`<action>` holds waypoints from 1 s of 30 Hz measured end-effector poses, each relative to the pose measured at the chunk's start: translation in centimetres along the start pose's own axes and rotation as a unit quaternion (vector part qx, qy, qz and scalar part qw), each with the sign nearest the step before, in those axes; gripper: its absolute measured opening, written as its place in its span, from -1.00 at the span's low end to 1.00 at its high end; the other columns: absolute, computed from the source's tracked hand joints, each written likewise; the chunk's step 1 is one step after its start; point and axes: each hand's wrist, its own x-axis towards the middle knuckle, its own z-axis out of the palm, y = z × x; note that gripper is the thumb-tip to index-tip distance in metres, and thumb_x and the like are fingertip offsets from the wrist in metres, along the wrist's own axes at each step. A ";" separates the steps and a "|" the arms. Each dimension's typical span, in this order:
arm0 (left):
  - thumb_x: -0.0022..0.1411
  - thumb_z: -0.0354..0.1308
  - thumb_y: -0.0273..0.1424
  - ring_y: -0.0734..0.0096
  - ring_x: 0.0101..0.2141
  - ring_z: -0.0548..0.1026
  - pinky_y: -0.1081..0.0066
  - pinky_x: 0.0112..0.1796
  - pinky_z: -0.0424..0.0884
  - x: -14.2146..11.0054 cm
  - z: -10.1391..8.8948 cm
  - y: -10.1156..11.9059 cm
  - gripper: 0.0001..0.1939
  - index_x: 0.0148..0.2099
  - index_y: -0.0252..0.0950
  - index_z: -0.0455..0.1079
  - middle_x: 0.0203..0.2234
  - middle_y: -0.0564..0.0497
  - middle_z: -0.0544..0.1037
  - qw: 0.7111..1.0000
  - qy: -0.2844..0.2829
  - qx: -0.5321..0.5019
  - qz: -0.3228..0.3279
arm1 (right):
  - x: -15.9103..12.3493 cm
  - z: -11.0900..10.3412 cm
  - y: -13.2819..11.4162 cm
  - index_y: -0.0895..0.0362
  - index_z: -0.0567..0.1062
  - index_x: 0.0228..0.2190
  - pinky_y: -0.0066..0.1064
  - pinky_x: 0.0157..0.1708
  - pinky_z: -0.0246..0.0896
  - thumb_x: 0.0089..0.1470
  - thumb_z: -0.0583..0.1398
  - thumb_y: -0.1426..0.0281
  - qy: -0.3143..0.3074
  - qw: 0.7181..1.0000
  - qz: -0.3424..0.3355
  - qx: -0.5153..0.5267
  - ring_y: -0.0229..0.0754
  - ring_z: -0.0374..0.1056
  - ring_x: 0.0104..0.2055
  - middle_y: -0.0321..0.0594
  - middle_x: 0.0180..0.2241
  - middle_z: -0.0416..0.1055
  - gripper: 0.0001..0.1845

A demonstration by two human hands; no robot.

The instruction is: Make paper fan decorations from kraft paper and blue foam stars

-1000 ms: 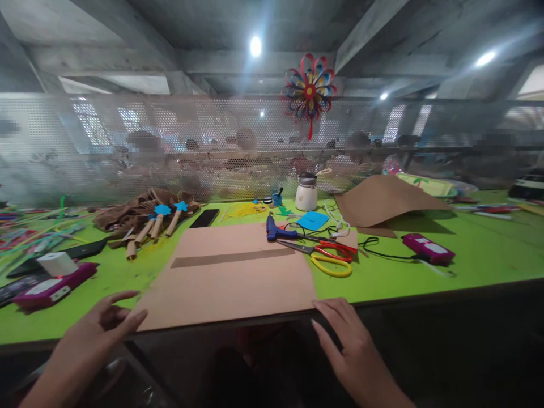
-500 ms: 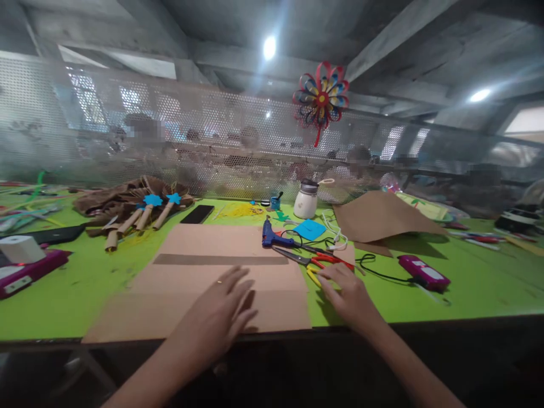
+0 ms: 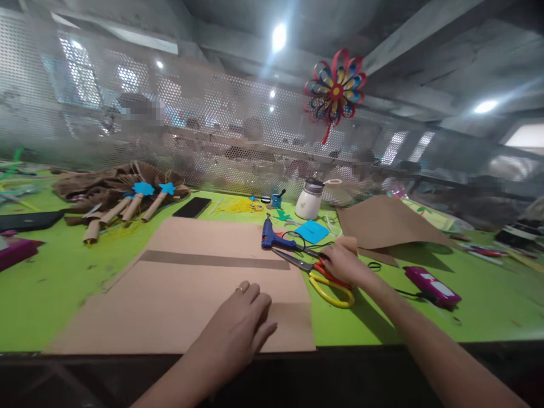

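My left hand hovers low over or rests on the large sheet of brown paper, fingers loosely bent and apart, holding nothing. A darker strip lies across that sheet. My right hand is closed over the red-handled scissors right of the sheet; its fingertips are partly hidden. Beside them lie yellow-handled scissors, their blades pointing left onto the paper. A small curved piece of brown paper shows just behind the right hand. The blue glue gun lies at the sheet's right edge.
A phone, paper rolls with blue stars, a white bottle and blue paper lie farther back. At right are a brown sheet and a purple power strip. A flower pinwheel hangs ahead.
My right hand has moved forward from beside the yellow handle and closed over the red-handled scissors. My left hand has shifted right and nearer, its fingers more bent. The view has shifted slightly.
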 end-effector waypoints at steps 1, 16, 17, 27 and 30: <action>0.23 -0.03 -0.30 0.21 -0.27 0.25 0.25 -0.27 0.20 -0.1 0.0 0.0 -0.84 -0.29 -0.28 0.27 -0.32 -0.06 0.34 1.000 0.002 -0.008 -0.003 | 0.7 0.1 0.1 0.21 0.49 -0.37 -0.40 -0.28 0.10 0.09 0.04 0.41 -0.014 1.000 -0.002 0.000 -0.10 0.34 -0.24 -0.01 -0.30 0.46 -0.76; 0.20 -0.05 -0.40 0.34 -0.36 0.25 0.36 -0.35 0.19 0.1 -0.8 0.0 -0.88 -0.39 -0.27 0.18 -0.42 0.01 0.32 0.994 0.010 -0.102 -0.032 | -0.8 -4.9 5.2 0.19 0.51 -0.20 -0.35 -0.24 0.21 0.06 0.07 0.30 -0.096 0.983 -0.072 0.138 -0.10 0.35 -0.24 -0.12 -0.25 0.48 -0.66; 0.21 -0.06 -0.40 0.34 -0.36 0.26 0.36 -0.35 0.19 0.2 -0.8 0.1 -0.88 -0.39 -0.27 0.19 -0.42 0.01 0.32 0.994 0.012 -0.101 -0.029 | -2.0 -5.1 5.2 0.17 0.48 -0.14 -0.31 -0.19 0.22 0.09 0.05 0.27 -0.098 0.973 -0.076 0.193 -0.08 0.35 -0.18 -0.10 -0.18 0.46 -0.63; 0.28 -0.09 -0.35 0.31 -0.25 0.31 0.37 -0.25 0.21 0.7 0.2 -0.1 -0.77 -0.10 -0.27 0.32 -0.32 -0.05 0.38 0.999 0.020 -0.043 0.020 | -14.1 -1.9 -2.1 -0.03 0.44 -0.08 -0.19 -0.06 0.24 0.15 0.05 0.30 -0.046 0.970 -0.158 0.179 -0.06 0.30 -0.02 -0.16 -0.12 0.43 -0.69; 0.31 -0.14 -0.28 0.31 -0.29 0.30 0.39 -0.29 0.20 0.6 0.6 0.3 -0.68 0.03 -0.19 0.29 -0.37 -0.04 0.35 0.999 0.028 -0.012 0.028 | -15.6 -1.5 -2.7 -0.03 0.40 -0.04 -0.31 -0.18 0.33 0.15 0.06 0.30 -0.035 0.969 -0.164 0.181 -0.12 0.37 -0.13 -0.14 -0.15 0.41 -0.66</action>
